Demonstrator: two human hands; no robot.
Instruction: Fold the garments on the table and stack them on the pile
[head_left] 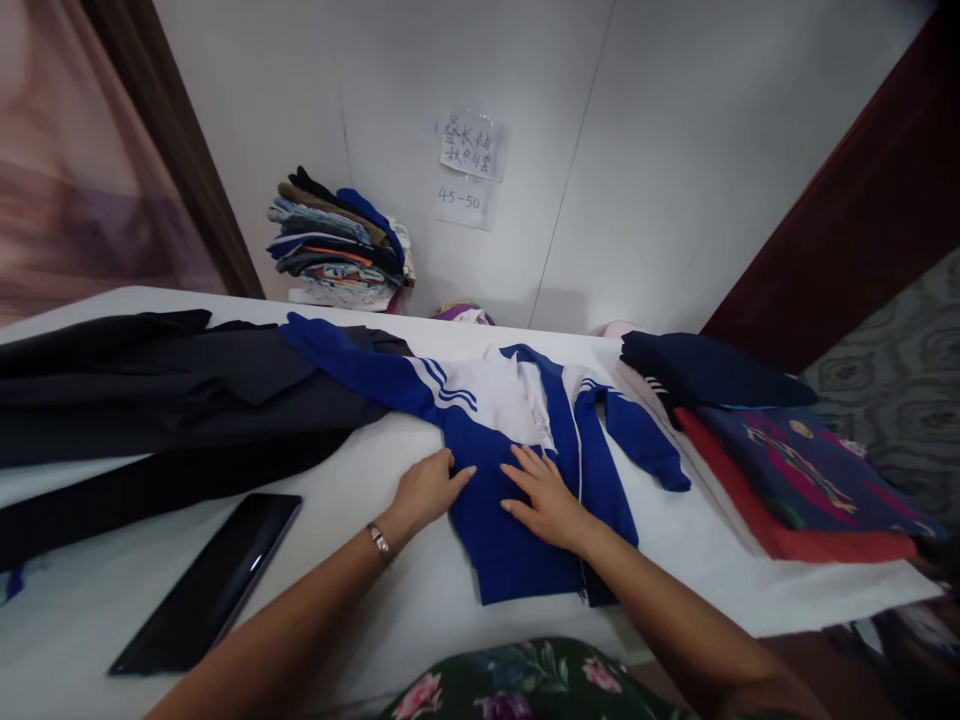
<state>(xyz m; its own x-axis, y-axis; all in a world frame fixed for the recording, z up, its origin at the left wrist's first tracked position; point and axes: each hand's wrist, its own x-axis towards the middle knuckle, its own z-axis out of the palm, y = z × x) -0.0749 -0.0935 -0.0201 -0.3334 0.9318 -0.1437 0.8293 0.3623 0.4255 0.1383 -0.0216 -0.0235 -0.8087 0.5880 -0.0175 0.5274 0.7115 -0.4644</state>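
A blue and white zip-front track jacket (495, 520) lies spread on the white-covered table, front side up. Blue stripes run across its white shoulders. One sleeve reaches to the far left over dark clothing; the other bends out to the right. At the jacket's left edge rests my left hand (426, 490), its thumb stretched apart over the blue cloth and its other fingers bent and partly hidden. My right hand (547, 500) lies flat with spread fingers on the jacket's front, just left of the white zip.
Dark clothes (165, 390) cover the table's left side, with a black phone (210, 585) nearer me. Folded clothes (795, 470) are piled at right. Against the wall stands a tall clothes stack (337, 245), near handwritten paper notes (469, 150).
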